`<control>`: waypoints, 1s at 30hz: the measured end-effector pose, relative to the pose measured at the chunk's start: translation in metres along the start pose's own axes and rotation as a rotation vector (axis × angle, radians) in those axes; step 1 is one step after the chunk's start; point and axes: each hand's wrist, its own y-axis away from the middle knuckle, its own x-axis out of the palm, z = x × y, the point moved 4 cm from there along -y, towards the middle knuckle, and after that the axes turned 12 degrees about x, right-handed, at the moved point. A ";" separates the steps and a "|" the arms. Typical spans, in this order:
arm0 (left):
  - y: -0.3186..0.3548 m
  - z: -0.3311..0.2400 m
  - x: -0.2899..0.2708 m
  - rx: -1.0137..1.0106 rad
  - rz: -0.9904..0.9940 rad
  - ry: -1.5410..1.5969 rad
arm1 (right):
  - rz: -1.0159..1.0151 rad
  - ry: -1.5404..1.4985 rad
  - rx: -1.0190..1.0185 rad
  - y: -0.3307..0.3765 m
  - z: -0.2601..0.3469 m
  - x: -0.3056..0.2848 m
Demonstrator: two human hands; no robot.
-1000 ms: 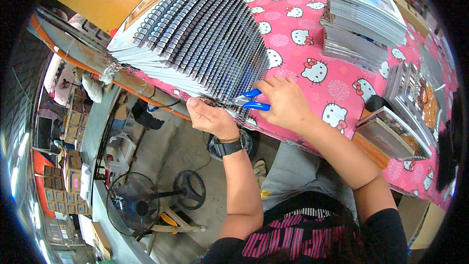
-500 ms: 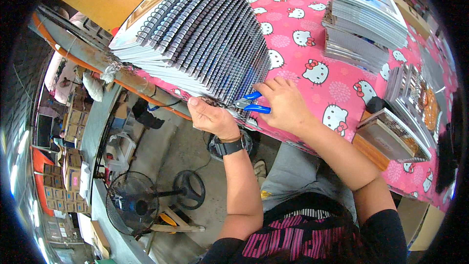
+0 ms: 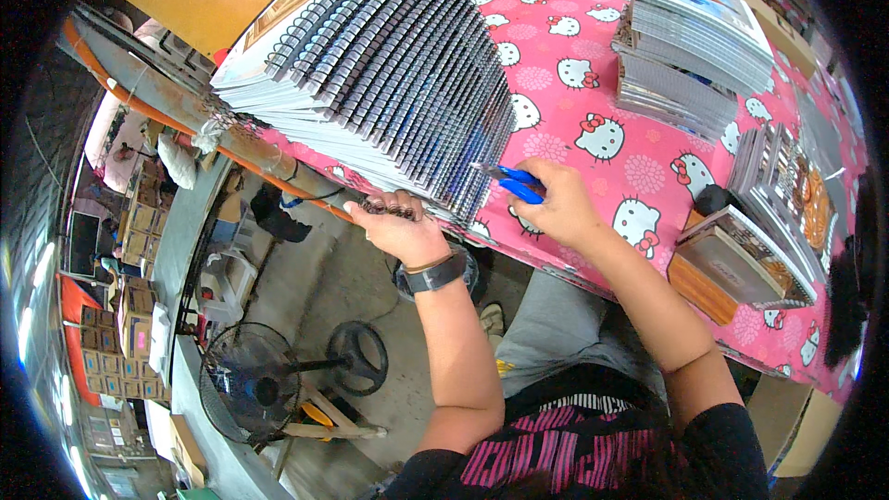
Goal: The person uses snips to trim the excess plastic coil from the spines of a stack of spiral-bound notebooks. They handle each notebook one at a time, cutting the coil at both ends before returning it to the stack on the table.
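A tall, fanned stack of spiral-bound books [image 3: 407, 83] with dark wire coils covers the left of the pink table. In my right hand [image 3: 560, 202] is a pair of blue-handled wire cutters [image 3: 520, 183], its metal tips beside the stack's right lower side. The tips look apart from the coils. Below the stack's near corner, at the table edge, my left hand [image 3: 407, 236] is palm up with its fingers curled over a bunch of dark coil pieces [image 3: 389, 211]. How many pieces lie in it is hidden.
Piles of books [image 3: 690, 56] stand at the far right of the pink cloth [image 3: 602, 97]. More books [image 3: 782, 194] and a box-like stack [image 3: 732, 259] lie nearer right. A black fan [image 3: 264, 389] stands on the floor, and a dark bin [image 3: 463, 273] sits below the table edge.
My right hand has drawn the cutters away from the stack's near corner, up and to the right. My left hand has dropped slightly and turned, showing the dark coil pieces in its fingers.
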 end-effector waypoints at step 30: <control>0.027 -0.015 -0.037 0.343 0.676 -0.464 | 0.038 0.177 -0.118 0.007 0.012 0.014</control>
